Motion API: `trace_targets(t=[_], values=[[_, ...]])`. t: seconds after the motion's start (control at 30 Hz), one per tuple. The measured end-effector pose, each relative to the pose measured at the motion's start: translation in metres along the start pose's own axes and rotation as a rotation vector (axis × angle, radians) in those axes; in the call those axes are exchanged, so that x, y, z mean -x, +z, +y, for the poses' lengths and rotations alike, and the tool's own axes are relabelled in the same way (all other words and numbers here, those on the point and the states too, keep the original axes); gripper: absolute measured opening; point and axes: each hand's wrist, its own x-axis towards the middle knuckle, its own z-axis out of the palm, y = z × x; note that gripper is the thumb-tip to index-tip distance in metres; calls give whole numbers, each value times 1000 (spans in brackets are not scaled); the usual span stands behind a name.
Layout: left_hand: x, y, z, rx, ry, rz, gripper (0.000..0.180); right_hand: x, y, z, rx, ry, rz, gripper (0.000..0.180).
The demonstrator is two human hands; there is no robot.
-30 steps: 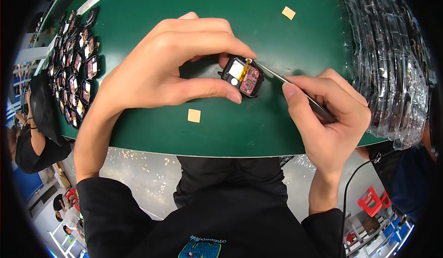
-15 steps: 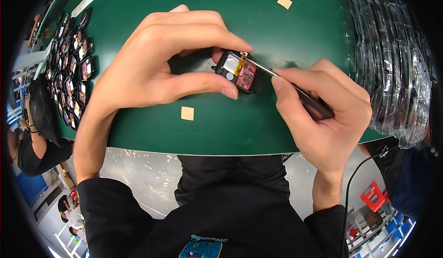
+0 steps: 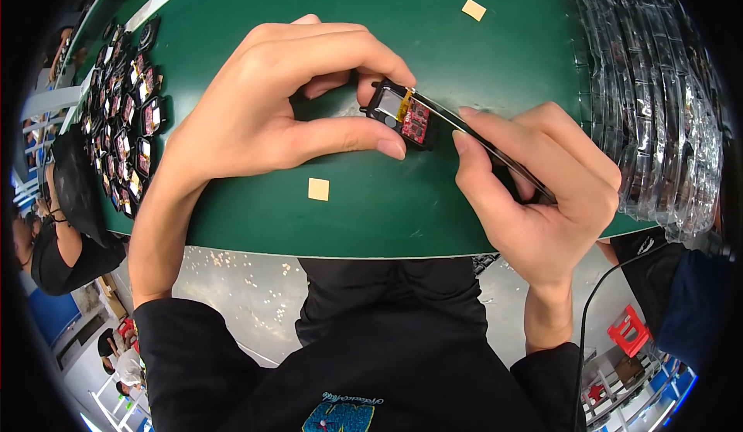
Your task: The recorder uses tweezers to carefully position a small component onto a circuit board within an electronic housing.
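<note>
Between the thumb and fingers of my left hand [image 3: 282, 103] is a small black device housing [image 3: 424, 143]. Inside it sit a silvery battery [image 3: 390, 104], a strip of yellow tape [image 3: 405, 105] and a red circuit board [image 3: 416, 120]. My right hand [image 3: 546, 188] is closed around a pair of slim dark tweezers [image 3: 495, 152]. Their thin metal tips reach the housing's upper edge, beside the end of the yellow tape. I cannot tell whether the tips pinch anything.
Many similar open housings [image 3: 128, 115] crowd the table's left side. Stacked clear plastic trays [image 3: 650, 99] line the right. Two small pale yellow squares [image 3: 318, 189] lie on the green table [image 3: 371, 215]. Another person's arm [image 3: 68, 239] shows at far left, a red stool [image 3: 628, 330] at lower right.
The housing has tilted and turned slightly in my left hand. The tweezers have swung a little, and their tips have shifted along the housing's upper edge.
</note>
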Motion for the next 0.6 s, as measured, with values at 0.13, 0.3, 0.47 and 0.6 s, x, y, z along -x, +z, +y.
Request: trace_targets(t=[0.13, 0.3, 0.47, 0.6], values=[[-1, 0, 0, 5, 14, -2, 59, 0, 2, 1, -5, -24, 9, 26], [-2, -4, -5, 38, 23, -31, 60, -3, -2, -3, -47, 30, -35, 22], [-2, -7, -11, 134, 17, -73, 62, -4, -6, -1, -136, 107, -98, 19], [-1, -8, -10, 121, 17, -81, 62, -2, -7, -3, -171, 145, -107, 18]])
